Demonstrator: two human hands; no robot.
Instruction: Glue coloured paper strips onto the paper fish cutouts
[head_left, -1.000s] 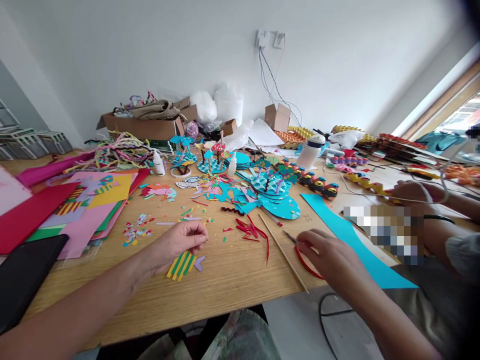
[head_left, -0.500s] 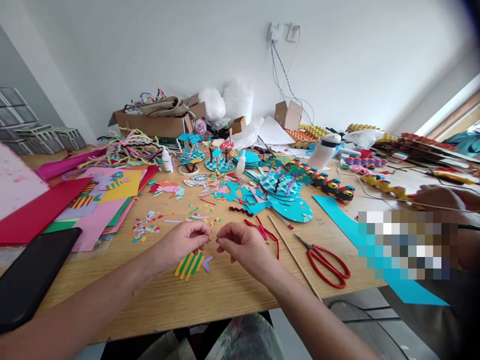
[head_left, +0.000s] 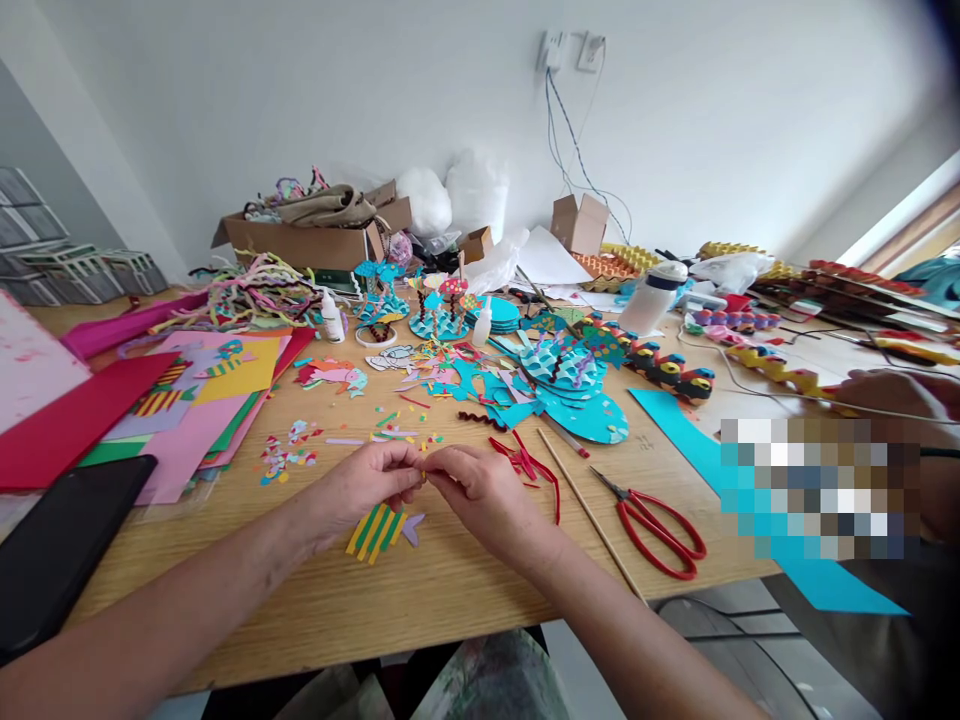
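My left hand (head_left: pixel 379 480) and my right hand (head_left: pixel 472 485) meet at the fingertips above the table, both pinched. Between them is a tiny yellowish bit, too small to name; which hand grips it I cannot tell. Just below my left hand lies a paper fish with yellow and green stripes (head_left: pixel 376 532) and a purple tail (head_left: pixel 412 529). Red pipe cleaners (head_left: pixel 555 485) lie right of my right hand, beside a thin wooden stick (head_left: pixel 589 510). Small paper scraps (head_left: pixel 289 450) are scattered beyond my left forearm.
Red-handled scissors (head_left: pixel 660 530) lie right of the stick. A black phone (head_left: pixel 71 550) and coloured paper sheets (head_left: pixel 180 440) are at left. Glue bottles (head_left: pixel 332 318) and blue paper discs (head_left: pixel 585 415) stand farther back. Another person's hand (head_left: pixel 892 392) is at the right edge.
My right hand has moved left and its fingertips now meet those of my left hand. The gap between the two hands has closed.
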